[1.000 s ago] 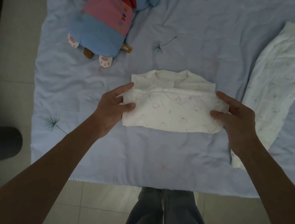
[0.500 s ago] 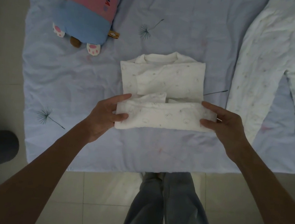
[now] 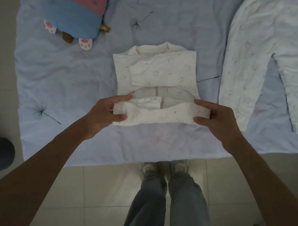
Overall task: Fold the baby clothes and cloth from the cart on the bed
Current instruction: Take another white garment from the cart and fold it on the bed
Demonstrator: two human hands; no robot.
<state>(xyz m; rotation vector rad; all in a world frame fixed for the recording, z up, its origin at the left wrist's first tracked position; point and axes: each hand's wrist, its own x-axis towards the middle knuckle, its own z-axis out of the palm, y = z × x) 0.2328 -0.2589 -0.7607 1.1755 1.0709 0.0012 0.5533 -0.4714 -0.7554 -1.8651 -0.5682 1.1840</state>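
Reaching forward with both bare arms, with the left forearm [image 3: 45, 156] from the near left and the right forearm [image 3: 267, 183] from the near right. Gripping the baby top [image 3: 160, 73] by the two ends of its near fold, with the left hand [image 3: 105, 111] at the left end and the right hand [image 3: 216, 121] at the right end. Pinching on each side with thumb near and forefinger far. Keeping both wrists about level, well apart.

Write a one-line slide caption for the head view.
Left hand and right hand pinch the near edge of a white baby top on the blue bedsheet, trousers beside it.
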